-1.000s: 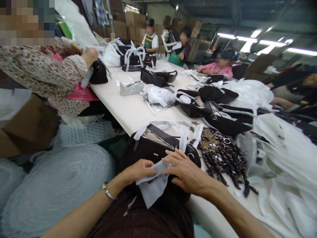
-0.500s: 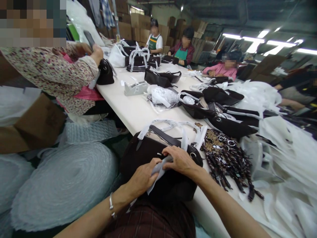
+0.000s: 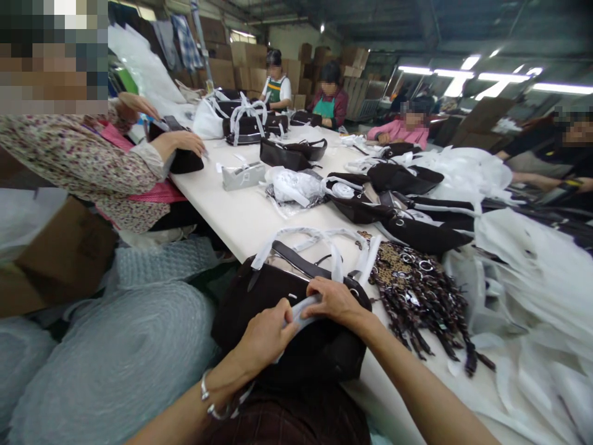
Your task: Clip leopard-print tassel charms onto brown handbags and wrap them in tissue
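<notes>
In front of me a dark handbag [image 3: 236, 303] rests against the table's near edge, its top partly open. White wrapping covers its looped handles [image 3: 264, 247]. Over the bag's front, my left hand [image 3: 269, 334] is closed on a strip of thin white wrapping [image 3: 303, 307]. My right hand [image 3: 336, 301] pinches the same strip a little farther right, beside the bag's metal ring. What lies under the strip is hidden by my fingers. To the right of the bag lies a heap of dark tassels with rings and chains [image 3: 412, 284].
Several dark handbags [image 3: 417, 228] and white sheets [image 3: 532, 266] cover the right of the white table [image 3: 213, 210]. A tape dispenser [image 3: 243, 176] stands farther back. Bubble wrap rolls [image 3: 120, 358] fill the floor at left. A co-worker in a floral sleeve [image 3: 134, 179] handles another bag.
My left hand has closed into a tighter fist, and the white strip's loose end is now mostly tucked under it. The co-worker's hands at left have lowered onto their bag.
</notes>
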`<state>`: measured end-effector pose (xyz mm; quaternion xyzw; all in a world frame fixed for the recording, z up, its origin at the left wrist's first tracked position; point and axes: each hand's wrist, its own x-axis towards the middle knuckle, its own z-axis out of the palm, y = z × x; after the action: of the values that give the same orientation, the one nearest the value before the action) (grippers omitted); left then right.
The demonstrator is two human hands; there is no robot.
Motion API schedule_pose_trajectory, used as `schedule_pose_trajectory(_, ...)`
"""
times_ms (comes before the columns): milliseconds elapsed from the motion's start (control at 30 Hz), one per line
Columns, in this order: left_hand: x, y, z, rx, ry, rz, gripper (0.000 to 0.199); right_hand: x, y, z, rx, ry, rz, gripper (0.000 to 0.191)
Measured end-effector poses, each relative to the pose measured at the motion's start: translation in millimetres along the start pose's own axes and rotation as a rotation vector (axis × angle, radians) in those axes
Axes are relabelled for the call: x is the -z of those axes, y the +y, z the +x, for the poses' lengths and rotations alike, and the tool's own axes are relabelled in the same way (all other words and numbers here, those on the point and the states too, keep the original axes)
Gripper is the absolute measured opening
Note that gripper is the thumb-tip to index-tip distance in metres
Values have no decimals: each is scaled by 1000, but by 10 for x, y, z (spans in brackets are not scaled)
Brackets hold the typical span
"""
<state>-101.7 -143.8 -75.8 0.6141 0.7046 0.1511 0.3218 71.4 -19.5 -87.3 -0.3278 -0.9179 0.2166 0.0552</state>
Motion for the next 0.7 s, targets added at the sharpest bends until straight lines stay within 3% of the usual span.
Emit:
schedule_pose_trajectory(67,31,-58,4,7,-24,-88,6,4,-1,-12,41,39,37,37)
schedule_pose_trajectory(167,12,-185,31,-21,-55,-225,10,-12,-45,-4,121,218,-32,31)
schedule_pose_trajectory(267,-85,-323,78,-39,-64,-367,15,-48,-90,77,-16,365,-185,37)
schedule_pose_trajectory(367,-167,-400,130,-16,-115,-519,23,-58,-67,218,-202,289,-272,48)
schedule_pose_trajectory(500,-179,-384,190,18,-211,-662,37,-10,35,355,-278,205,-282,54)
schedule_pose_trajectory(700,-123,-336,269,3,-287,-728,49,16,79,335,-358,275,-267,47)
